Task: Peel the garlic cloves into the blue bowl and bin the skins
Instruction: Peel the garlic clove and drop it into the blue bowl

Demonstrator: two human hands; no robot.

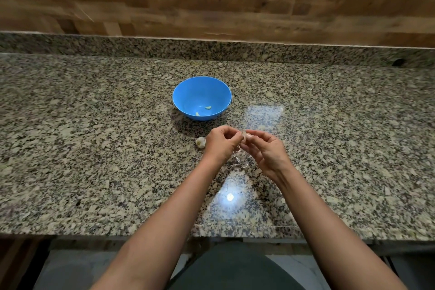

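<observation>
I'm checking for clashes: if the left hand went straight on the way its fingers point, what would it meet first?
The clove, pinched in the left hand itself; its fingers point right, toward the right hand, which holds the clove's other side. They seem level, though one view can't confirm depth.

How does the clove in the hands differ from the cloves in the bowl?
The held clove has papery, pinkish-white skin on it; the bowl cloves are bare and pale yellow. The held clove is pinched between the left hand and right hand; the bowl cloves lie loose in the bowl. The held clove is one; the bowl cloves are two. All are garlic.
</observation>
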